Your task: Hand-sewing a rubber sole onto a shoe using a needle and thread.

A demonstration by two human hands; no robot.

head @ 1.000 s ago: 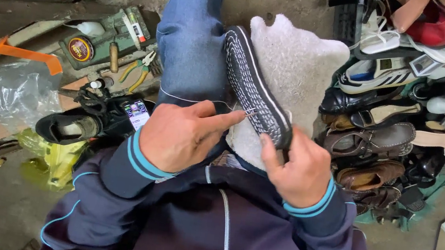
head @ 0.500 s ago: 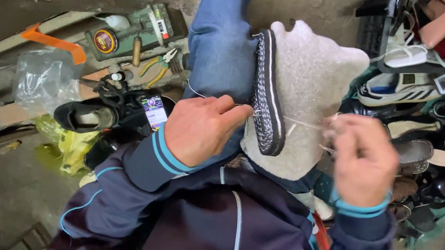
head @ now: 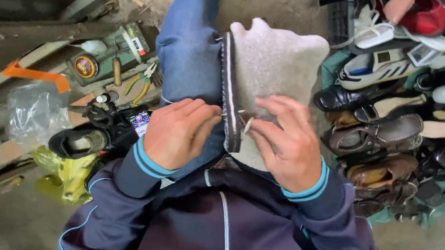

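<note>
Hands (head: 179,136) (head: 288,144) have closed back on the grey shoe (head: 270,67) — right fingertips now pinching at its sole edge (head: 230,93), left curled alongside.

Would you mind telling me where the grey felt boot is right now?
In the head view the grey felt boot lies mid-frame across the person's lap, sole edge up, between the left hand and right hand, with the shoe pile beside it.
</note>
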